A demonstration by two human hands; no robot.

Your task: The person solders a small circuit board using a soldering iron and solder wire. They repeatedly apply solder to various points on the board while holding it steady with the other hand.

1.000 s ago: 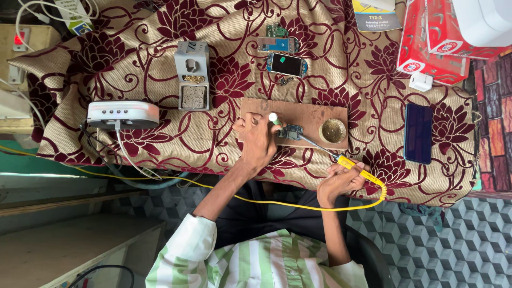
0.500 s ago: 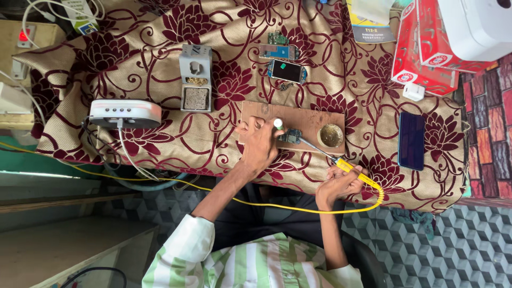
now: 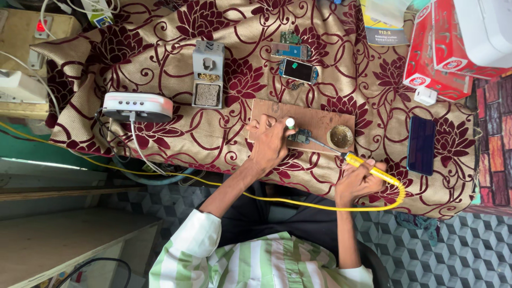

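Note:
My left hand (image 3: 271, 143) rests on a wooden board (image 3: 320, 118), pinching a small white-tipped stick (image 3: 290, 123) beside a small circuit board (image 3: 302, 136). My right hand (image 3: 360, 181) grips a yellow soldering iron (image 3: 372, 167) near the table's front edge. The iron's thin metal tip reaches left to the circuit board. A yellow cable (image 3: 298, 201) trails from the iron along the table's edge. A round brass tin (image 3: 340, 137) sits on the board's right end.
On the floral cloth (image 3: 160, 64) stand a grey iron stand (image 3: 207, 74), a white box with cables (image 3: 137, 106), phone parts (image 3: 296, 69), a dark phone (image 3: 421, 145), a white plug (image 3: 425, 96) and red cartons (image 3: 437, 48). A wooden bench (image 3: 58, 245) lies lower left.
The view has shifted a little. Both hands keep their hold, and the iron's tip stays at the circuit board.

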